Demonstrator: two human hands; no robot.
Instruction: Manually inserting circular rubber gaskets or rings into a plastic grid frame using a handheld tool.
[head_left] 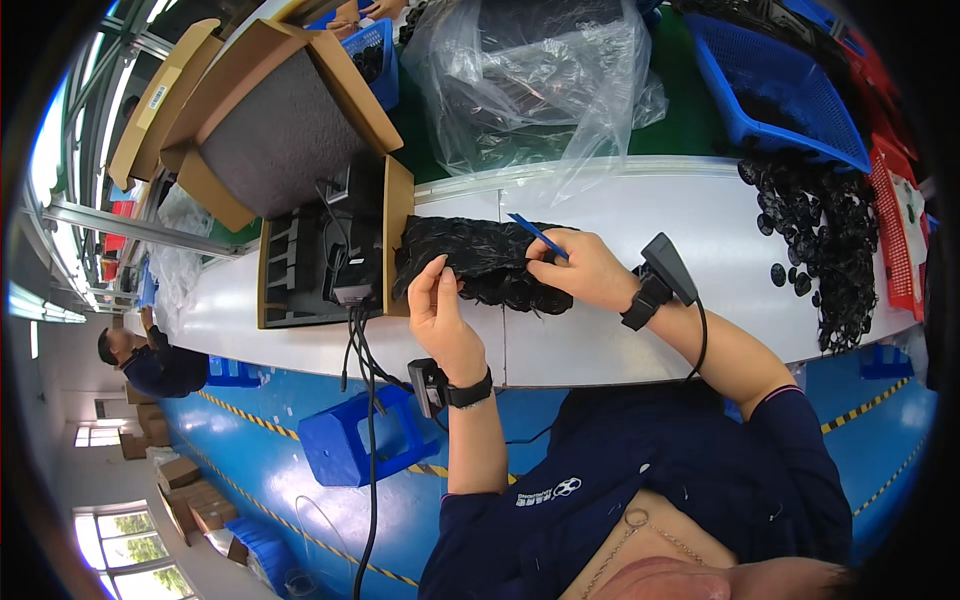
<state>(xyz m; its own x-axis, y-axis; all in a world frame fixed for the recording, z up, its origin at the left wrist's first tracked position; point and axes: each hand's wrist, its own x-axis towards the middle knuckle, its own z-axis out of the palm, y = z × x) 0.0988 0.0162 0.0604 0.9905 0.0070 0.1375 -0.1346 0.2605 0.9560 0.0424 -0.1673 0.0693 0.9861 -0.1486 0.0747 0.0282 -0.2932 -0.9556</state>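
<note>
A heap of shiny black plastic pieces point(468, 245) lies on the white table, right against the open cardboard box. At the heap's near left edge is my left hand point(446, 320), its thumb and fingertips drawn together. Anything between those fingertips is too small to make out. My right hand point(590, 270) is closed around a thin blue stick-like tool point(537, 236), whose far end points up and left over the heap. The right thumb and fingertips touch the heap's right side. Both wrists wear black straps with small devices on them.
The cardboard box point(398, 215) holds black equipment with cables point(372, 440) hanging off the table. Clear plastic bagging point(530, 90) lies beyond the table edge. Loose black round parts point(815, 235) spread at right, near blue point(720, 80) and red point(893, 225) baskets. A blue stool point(335, 445) stands below.
</note>
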